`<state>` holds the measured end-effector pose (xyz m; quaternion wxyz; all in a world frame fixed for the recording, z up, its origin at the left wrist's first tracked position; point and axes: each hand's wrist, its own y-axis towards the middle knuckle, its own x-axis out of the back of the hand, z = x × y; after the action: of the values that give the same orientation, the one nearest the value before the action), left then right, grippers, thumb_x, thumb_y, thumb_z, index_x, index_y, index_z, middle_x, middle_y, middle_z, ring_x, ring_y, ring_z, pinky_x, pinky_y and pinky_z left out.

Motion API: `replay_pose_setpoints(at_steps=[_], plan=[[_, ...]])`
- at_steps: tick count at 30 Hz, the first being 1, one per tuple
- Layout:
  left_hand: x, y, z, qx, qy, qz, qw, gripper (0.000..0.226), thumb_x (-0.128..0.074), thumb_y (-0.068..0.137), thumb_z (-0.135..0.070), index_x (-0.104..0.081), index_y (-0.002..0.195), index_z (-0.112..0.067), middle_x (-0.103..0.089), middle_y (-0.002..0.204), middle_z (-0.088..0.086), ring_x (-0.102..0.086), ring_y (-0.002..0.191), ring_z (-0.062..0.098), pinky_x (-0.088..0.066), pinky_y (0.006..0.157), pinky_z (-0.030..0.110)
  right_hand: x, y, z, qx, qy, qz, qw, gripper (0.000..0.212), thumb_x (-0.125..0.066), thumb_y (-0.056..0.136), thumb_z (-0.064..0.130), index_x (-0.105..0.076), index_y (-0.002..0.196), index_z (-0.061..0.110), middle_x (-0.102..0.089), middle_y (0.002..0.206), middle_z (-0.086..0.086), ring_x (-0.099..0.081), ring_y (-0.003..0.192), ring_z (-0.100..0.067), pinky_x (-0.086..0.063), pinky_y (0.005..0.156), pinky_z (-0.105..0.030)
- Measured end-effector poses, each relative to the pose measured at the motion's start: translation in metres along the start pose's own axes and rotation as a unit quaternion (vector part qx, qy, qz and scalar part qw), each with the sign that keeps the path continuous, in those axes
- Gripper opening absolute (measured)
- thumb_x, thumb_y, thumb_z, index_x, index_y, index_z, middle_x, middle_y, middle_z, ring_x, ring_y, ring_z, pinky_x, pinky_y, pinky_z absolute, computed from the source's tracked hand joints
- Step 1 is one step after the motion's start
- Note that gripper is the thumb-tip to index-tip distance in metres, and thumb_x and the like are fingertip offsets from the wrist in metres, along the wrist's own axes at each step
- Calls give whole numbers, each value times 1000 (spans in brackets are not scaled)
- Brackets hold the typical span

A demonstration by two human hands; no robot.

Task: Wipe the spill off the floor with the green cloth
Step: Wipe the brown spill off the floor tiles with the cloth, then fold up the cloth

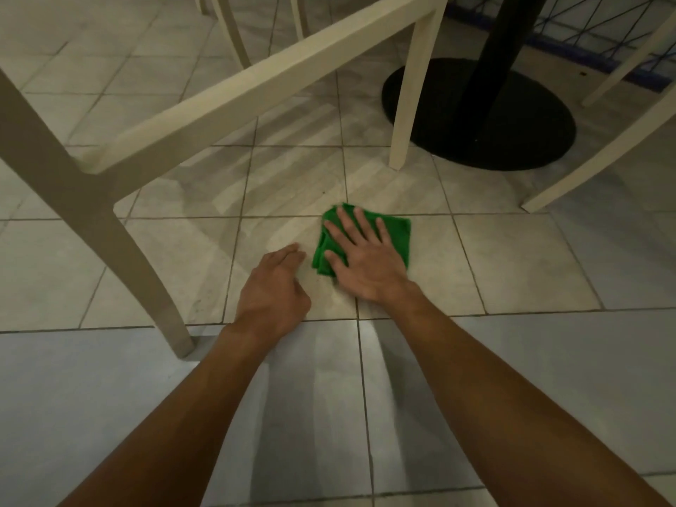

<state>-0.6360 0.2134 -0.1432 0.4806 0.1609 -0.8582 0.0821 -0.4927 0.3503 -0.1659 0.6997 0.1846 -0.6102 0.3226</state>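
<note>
Down low: right hand (365, 256) flat, fingers spread, pressing folded green cloth (393, 232) onto floor tiles (523, 258); left hand (276, 287) loosely curled, holding nothing, beside it.

Dim warm light, soft striped shadows of chair (234, 97) rails on floor (519, 258), slight blur, wide-angle bending at edges.

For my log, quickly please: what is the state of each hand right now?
Left hand: open, fingers loosely curled, holding nothing.
Right hand: open, fingers straight, pressing flat on the green cloth.
</note>
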Motion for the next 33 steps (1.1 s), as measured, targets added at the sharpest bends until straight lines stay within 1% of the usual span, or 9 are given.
replay_pose_setpoints(at_steps=[5,11,16,19,21,23,25,28,33], plan=[[-4,-9,-2,3,-4,-16,1000,55,-53,94,1,-52,149,-7,-47,157,9,-38,146,24,-26,121,31,-10,-47,3,72,5,-7,997,71,-15,108,62,-4,174,36,12,181,9,19,166,-16,12,135,-50],[-10,-19,-21,-33,8,-35,999,42,-60,92,-4,-64,134,-9,-66,129,11,-55,118,32,-46,104,44,-22,-119,-8,42,18,-25,999,74,-17,108,65,-6,174,33,10,182,9,19,166,-14,8,135,-51],[-26,-23,-55,-63,-65,23,996,33,-59,99,-14,-66,131,-13,-67,120,6,-54,116,26,-46,103,37,-28,-182,-13,17,46,-22,999,74,-17,109,65,-3,174,32,13,181,9,24,165,-12,13,134,-48],[-36,-23,-78,-70,-111,71,989,31,-66,96,-20,-69,127,-16,-67,108,0,-62,103,19,-51,98,34,-30,-216,-20,7,66,-28,997,75,-19,109,65,-5,174,31,12,181,11,24,164,-10,15,133,-44],[-39,-24,-94,-66,-122,122,983,29,-70,95,-24,-71,123,-17,-65,102,-5,-63,92,10,-52,90,21,-30,-232,-24,6,102,-38,994,73,-22,110,62,-10,174,29,8,180,14,20,164,-5,15,134,-38],[-42,-24,-107,-57,-119,169,977,25,-72,94,-25,-73,118,-19,-65,102,-7,-61,88,3,-45,78,7,-24,-240,-25,-18,202,-62,977,67,-33,113,51,-21,173,25,-8,179,14,4,164,1,4,135,-29],[-44,-24,-119,-44,-98,206,973,23,-75,91,-27,-73,114,-22,-64,102,-8,-61,90,4,-41,71,4,-14,-245,-28,-78,297,-119,944,57,-47,112,29,-37,167,21,-36,169,10,-26,156,-2,-16,132,-24],[-44,-23,-134,-33,-59,248,966,35,-83,83,-33,-70,114,-22,-64,103,-5,-60,88,7,-44,66,12,-9,-246,-43,-135,219,-181,949,57,-52,101,11,-48,158,8,-53,158,-9,-44,146,-23,-31,129,-39],[-48,-25,-142,-26,-5,248,968,33,-85,84,-23,-69,111,-16,-67,105,4,-61,88,15,-49,72,23,-4,-238,-54,-173,116,-121,970,60,-67,95,13,-53,152,-1,-62,142,-21,-56,124,-42,-50,103,-55]])
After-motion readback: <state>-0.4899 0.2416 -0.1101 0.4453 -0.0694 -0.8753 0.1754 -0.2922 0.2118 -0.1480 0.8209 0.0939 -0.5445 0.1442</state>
